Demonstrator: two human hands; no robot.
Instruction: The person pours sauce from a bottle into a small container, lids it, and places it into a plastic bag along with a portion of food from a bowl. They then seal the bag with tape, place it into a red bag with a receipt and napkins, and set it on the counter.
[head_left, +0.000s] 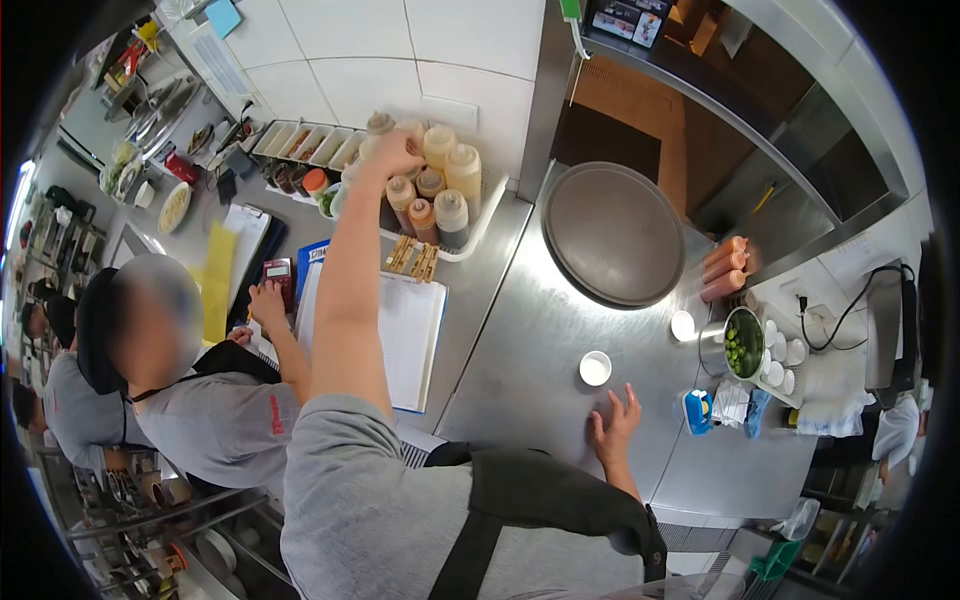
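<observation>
In the head view, the left hand (400, 153) reaches over squeeze bottles (431, 184) by the worktop's (520, 335) far edge. Its fingers curl down among the bottle tops; whether they pinch one, I cannot tell. The right hand (615, 428) is loosely spread and holds nothing, low over the near part of the worktop, just beside a cup (595, 369); contact with the worktop is unclear.

The bottles stand upright and close together in a white tray (487, 222), with pale, tan, orange and dark grey contents. The cup is small, round and white, its open mouth upward, nearer the worktop's near edge than the round pan (613, 235) toward the far edge.
</observation>
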